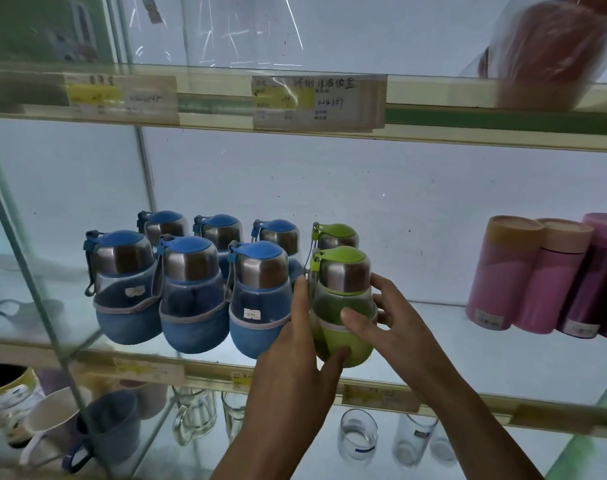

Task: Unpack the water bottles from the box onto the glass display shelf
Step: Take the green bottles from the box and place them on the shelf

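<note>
A green water bottle (343, 296) with a steel collar and green cap stands at the front of the glass display shelf (468, 355). My left hand (295, 355) wraps its left side and my right hand (381, 320) holds its right side. A second green bottle (336, 235) stands right behind it. To the left, several blue bottles (191, 289) of the same shape stand in two rows. The box is not in view.
Pink cylindrical flasks (523, 275) stand at the shelf's right end, with bare glass between them and the green bottles. Price labels line the shelf edges. Glasses (359, 441) and mugs (53, 424) fill the shelf below. A red wrapped item (551, 50) sits on the shelf above.
</note>
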The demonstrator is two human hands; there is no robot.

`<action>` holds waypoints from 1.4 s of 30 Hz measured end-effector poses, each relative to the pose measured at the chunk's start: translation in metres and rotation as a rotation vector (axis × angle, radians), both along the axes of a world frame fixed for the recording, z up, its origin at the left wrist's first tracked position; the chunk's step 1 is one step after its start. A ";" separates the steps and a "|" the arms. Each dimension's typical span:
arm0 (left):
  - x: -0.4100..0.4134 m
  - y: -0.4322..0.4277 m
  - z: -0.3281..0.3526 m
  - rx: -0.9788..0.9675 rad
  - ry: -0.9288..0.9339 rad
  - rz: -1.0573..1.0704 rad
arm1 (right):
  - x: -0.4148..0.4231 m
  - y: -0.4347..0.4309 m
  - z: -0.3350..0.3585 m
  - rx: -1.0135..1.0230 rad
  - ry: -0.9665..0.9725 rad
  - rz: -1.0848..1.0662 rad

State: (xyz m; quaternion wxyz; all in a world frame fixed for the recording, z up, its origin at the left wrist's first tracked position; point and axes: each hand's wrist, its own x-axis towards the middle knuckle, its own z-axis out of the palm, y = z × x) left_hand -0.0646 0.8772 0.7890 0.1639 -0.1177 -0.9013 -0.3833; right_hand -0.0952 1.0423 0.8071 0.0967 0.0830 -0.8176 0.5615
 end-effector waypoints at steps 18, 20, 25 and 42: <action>-0.002 -0.018 -0.002 -0.053 0.113 0.025 | 0.004 -0.018 0.003 0.057 0.003 -0.039; -0.003 -0.019 -0.001 -0.046 0.122 0.016 | 0.003 -0.018 0.002 0.069 0.001 -0.036; -0.004 -0.019 -0.001 -0.033 0.119 0.005 | 0.005 -0.014 0.000 0.066 -0.022 -0.016; -0.001 -0.008 0.001 0.197 0.261 -0.158 | 0.027 -0.007 0.010 0.075 0.010 -0.131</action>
